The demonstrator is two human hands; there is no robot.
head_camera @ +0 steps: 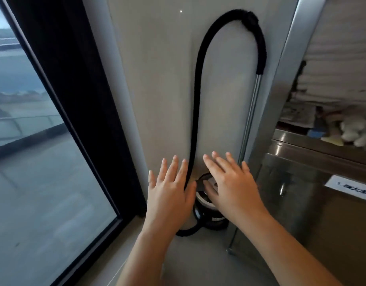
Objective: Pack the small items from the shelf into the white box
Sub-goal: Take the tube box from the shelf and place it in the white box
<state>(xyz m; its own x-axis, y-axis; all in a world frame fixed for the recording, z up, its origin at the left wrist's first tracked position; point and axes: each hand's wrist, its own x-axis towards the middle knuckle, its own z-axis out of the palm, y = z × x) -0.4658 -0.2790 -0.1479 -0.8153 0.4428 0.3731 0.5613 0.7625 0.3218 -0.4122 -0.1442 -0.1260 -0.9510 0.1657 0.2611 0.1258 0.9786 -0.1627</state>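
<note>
window (33,141): fills left side, dark frame.
wall (157,79): pale panel, centre.
steel shelf (301,141): far right, well apart from both hands.
hose (197,100): black, loops up wall, drops between hands.
left hand (169,195): flat, fingers spread wide, empty, just left of hose.
right hand (231,186): spread wide, empty, over canister (202,200).
small items (355,131): on shelf, blurred; pale plush lump, yellow and blue bits.
white box: not in view.
risk: likely snagging hose or knocking canister when swinging right toward shelf.
</note>
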